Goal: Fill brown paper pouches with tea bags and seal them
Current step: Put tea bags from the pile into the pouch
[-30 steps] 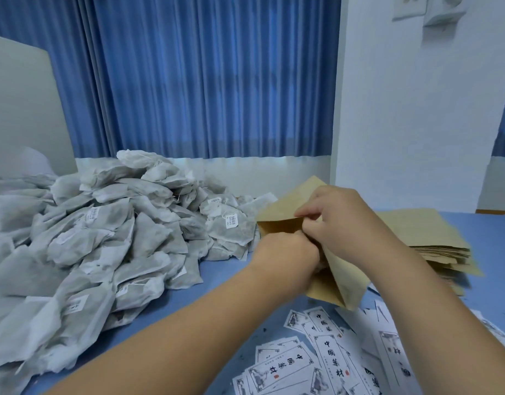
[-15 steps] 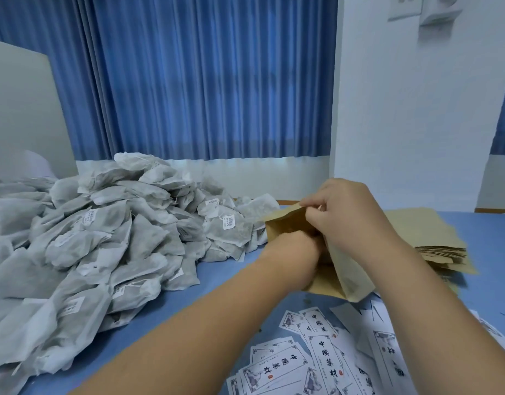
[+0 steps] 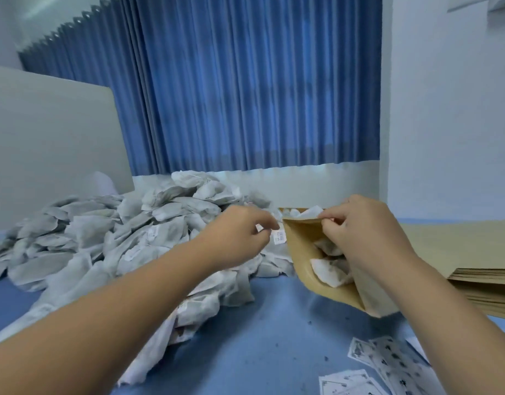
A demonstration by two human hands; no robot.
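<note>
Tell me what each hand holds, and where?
The right hand pinches the brown pouch by its open top edge. Whether the left hand grips anything cannot be told.

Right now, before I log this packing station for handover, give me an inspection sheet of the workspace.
surface: blue table, dark specks scattered.
job's things: brown paper pouch open, tea bags inside; tea bag pile left; flat pouch stack right.
clutter: printed labels loose near the front edge.
grips: right hand pinches the pouch mouth; left hand curled by the pile, hold unclear.
cables: nothing seen.
surroundings: blue curtain, white wall, pale board at left.
</note>
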